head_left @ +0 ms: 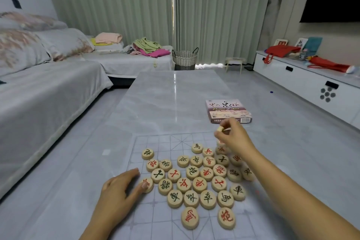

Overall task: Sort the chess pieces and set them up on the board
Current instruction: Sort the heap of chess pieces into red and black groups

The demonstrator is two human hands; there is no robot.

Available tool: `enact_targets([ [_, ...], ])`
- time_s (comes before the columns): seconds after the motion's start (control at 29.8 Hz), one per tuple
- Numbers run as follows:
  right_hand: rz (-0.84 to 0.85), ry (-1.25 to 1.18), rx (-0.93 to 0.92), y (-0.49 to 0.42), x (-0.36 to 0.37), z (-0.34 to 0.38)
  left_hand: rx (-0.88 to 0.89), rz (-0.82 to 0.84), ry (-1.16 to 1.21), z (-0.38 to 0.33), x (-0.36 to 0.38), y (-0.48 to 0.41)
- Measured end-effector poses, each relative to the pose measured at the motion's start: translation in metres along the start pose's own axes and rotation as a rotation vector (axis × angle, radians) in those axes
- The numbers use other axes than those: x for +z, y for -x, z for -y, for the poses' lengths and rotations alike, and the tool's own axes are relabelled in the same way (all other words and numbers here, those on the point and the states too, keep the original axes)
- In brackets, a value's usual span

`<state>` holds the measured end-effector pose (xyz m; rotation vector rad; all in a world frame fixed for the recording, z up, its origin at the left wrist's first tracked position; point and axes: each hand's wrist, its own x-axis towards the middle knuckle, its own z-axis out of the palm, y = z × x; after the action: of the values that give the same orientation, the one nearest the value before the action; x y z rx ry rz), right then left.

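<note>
Aloft, pale piece (220, 129) pinched between right hand (232, 135) fingers (228, 122), left hand (118, 188) fingers (131, 174) straight, thumb touching red piece (148, 183).

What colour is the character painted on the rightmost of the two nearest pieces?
Red, on the pale wooden chess piece; head view shows it.

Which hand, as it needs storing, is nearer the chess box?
Right. The right hand is just in front of the chess box; the left hand is far back, to its left.

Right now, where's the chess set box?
In the head view the chess set box lies flat on the table, right of centre, just past the far edge of the board, behind the right hand pinching a chess piece.
</note>
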<state>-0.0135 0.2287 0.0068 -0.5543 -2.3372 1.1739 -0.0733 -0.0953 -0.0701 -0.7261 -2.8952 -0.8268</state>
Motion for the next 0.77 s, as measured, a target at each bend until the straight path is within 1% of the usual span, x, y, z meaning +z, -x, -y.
enact_targets([
  [0.03,-0.011,-0.057,0.038,0.021,-0.019,-0.007,0.001,0.005,-0.012,-0.004,-0.002,0.001],
  [0.1,-0.01,-0.061,0.108,0.064,-0.046,-0.026,0.013,0.022,-0.031,-0.012,-0.006,0.004],
  [0.2,0.018,-0.048,0.12,0.119,-0.062,-0.047,0.065,0.111,-0.084,-0.021,-0.012,0.013],
  [0.23,0.032,-0.015,0.104,0.132,-0.061,-0.051,0.06,0.158,-0.104,-0.023,-0.013,0.015],
  [0.3,0.072,0.139,0.051,0.15,-0.057,-0.056,0.015,0.237,-0.109,-0.032,-0.017,0.02],
  [0.37,0.096,0.285,0.01,0.157,-0.053,-0.058,-0.012,0.267,-0.159,-0.044,-0.018,0.028],
  [0.44,0.092,0.282,0.028,0.157,-0.052,-0.057,-0.019,0.258,-0.209,-0.054,-0.014,0.039],
  [0.5,0.1,0.278,0.04,0.157,-0.052,-0.055,-0.028,0.255,-0.208,-0.059,-0.007,0.055],
  [0.64,0.138,0.341,0.017,0.157,-0.051,-0.053,-0.042,0.228,-0.103,-0.061,-0.004,0.076],
  [0.7,0.169,0.39,0.017,0.157,-0.053,-0.053,-0.066,0.154,-0.012,-0.064,-0.005,0.079],
  [0.77,0.193,0.447,0.0,0.158,-0.054,-0.053,-0.073,0.045,0.062,-0.069,-0.004,0.078],
])
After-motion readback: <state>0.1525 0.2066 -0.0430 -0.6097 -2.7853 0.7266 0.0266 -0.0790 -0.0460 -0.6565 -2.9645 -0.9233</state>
